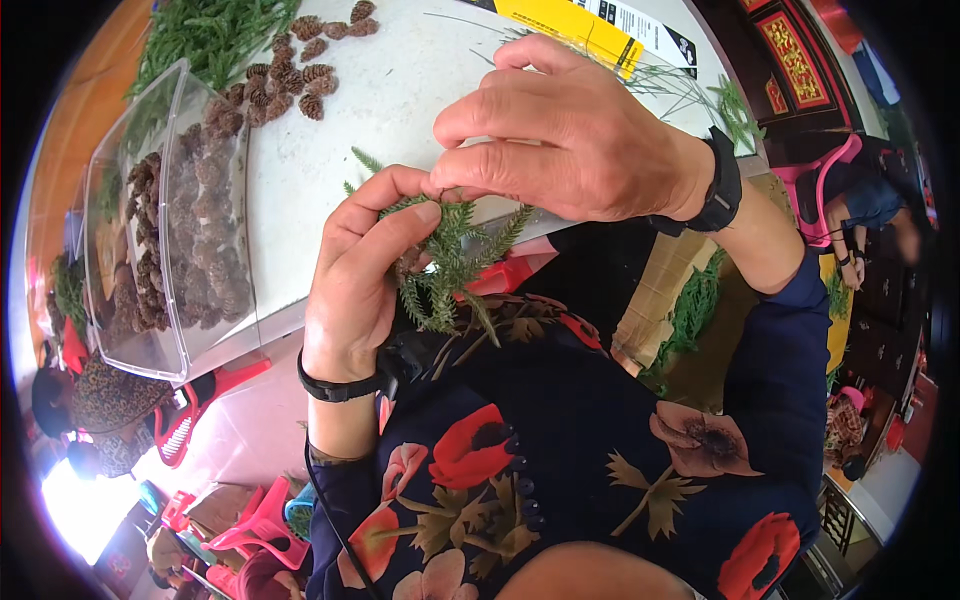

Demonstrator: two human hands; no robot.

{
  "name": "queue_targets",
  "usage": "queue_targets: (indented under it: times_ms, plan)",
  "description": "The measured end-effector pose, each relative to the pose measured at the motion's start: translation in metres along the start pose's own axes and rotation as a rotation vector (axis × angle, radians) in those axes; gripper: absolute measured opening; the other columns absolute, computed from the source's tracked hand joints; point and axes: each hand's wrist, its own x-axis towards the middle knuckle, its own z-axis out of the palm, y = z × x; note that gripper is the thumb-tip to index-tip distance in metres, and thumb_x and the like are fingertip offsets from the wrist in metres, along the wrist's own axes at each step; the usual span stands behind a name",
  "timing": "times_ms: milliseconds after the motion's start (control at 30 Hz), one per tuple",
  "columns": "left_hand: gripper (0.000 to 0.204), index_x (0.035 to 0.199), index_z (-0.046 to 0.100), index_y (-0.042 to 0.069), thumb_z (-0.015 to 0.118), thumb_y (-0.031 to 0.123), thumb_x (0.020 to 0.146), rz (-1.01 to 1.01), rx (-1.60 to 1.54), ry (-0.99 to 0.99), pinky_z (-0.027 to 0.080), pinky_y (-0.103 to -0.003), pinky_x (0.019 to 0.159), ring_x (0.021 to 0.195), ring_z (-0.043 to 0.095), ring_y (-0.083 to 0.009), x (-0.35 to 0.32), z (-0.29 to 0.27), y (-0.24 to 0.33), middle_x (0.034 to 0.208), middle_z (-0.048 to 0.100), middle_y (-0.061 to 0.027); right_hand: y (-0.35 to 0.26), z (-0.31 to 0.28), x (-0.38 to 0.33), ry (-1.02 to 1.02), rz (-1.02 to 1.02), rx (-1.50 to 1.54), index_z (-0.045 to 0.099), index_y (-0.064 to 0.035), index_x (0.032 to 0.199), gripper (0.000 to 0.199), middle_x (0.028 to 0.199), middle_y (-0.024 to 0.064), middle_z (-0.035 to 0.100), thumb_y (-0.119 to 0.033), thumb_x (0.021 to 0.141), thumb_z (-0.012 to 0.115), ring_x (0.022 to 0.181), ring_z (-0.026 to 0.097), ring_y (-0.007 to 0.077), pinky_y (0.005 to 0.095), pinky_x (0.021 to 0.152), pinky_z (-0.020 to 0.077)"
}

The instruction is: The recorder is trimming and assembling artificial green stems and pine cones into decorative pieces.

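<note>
Green artificial pine sprigs hang bunched from my left hand, its thumb and fingers closed on their upper end. Something brown shows beside the thumb, too covered to name. My right hand meets the left one at the fingertips, thumb and forefinger pinched together just above the sprigs. What that pinch holds, if anything, is too small to make out. Both hands are raised over the near edge of the white table.
Loose pine cones lie by a clear plastic box holding more cones. Behind is a heap of green sprigs. Thin green wires lie near a yellow package. A cardboard box with greenery stands below the table at right.
</note>
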Motion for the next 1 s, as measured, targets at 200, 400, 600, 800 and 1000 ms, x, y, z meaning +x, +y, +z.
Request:
queue_targets:
  times_ms: [200, 400, 600, 800, 1000]
  plan:
    - [0.011, 0.095, 0.062, -0.001, 0.058, 0.001, 0.085, 0.121, 0.487, 0.102, 0.039, -0.017, 0.065, 0.075, 0.051, -0.0031, -0.008, 0.004, -0.003, 0.090, 0.064, -0.0003, -0.016, -0.004, 0.007, -0.212, 0.088, -0.101, 0.065, -0.0112, 0.096, 0.018, 0.090, 0.0018, 0.060, -0.015, 0.079, 0.067, 0.076, 0.057, 0.0162, 0.0316, 0.073, 0.0428]
    - [0.011, 0.095, 0.062, -0.001, 0.059, 0.002, 0.085, 0.189, 0.424, 0.153, 0.042, -0.018, 0.065, 0.077, 0.054, -0.0047, -0.010, 0.001, -0.001, 0.088, 0.064, -0.0023, -0.015, 0.000, 0.014, -0.206, 0.677, 0.394, 0.065, -0.0110, 0.097, 0.018, 0.091, 0.0029, 0.061, -0.011, 0.079, 0.067, 0.078, 0.058, 0.0185, 0.0329, 0.074, 0.0437]
    - [0.012, 0.095, 0.061, 0.001, 0.057, 0.003, 0.084, -0.014, -0.048, -0.014, 0.043, -0.017, 0.065, 0.077, 0.056, -0.0059, -0.010, -0.013, 0.003, 0.090, 0.063, -0.0032, -0.006, 0.006, 0.011, -0.056, 0.230, 0.174, 0.066, -0.0118, 0.097, 0.020, 0.091, 0.0024, 0.061, -0.010, 0.077, 0.068, 0.078, 0.058, 0.0188, 0.0335, 0.073, 0.0443]
    - [0.013, 0.095, 0.061, 0.001, 0.056, 0.003, 0.083, -0.067, -0.214, -0.069, 0.043, -0.017, 0.064, 0.077, 0.057, -0.0064, -0.010, -0.026, -0.002, 0.093, 0.063, -0.0036, -0.004, 0.005, 0.025, -0.063, -0.029, 0.061, 0.065, -0.0104, 0.095, 0.019, 0.091, 0.0012, 0.060, -0.013, 0.077, 0.070, 0.079, 0.058, 0.0171, 0.0347, 0.075, 0.0445]
    - [0.013, 0.094, 0.061, 0.001, 0.056, 0.003, 0.082, -0.027, -0.235, -0.089, 0.041, -0.016, 0.062, 0.076, 0.056, -0.0056, -0.013, -0.031, -0.005, 0.091, 0.063, -0.0027, -0.009, 0.015, 0.034, -0.076, -0.004, 0.095, 0.063, -0.0080, 0.091, 0.015, 0.090, 0.0003, 0.060, -0.015, 0.079, 0.068, 0.078, 0.058, 0.0164, 0.0341, 0.075, 0.0445]
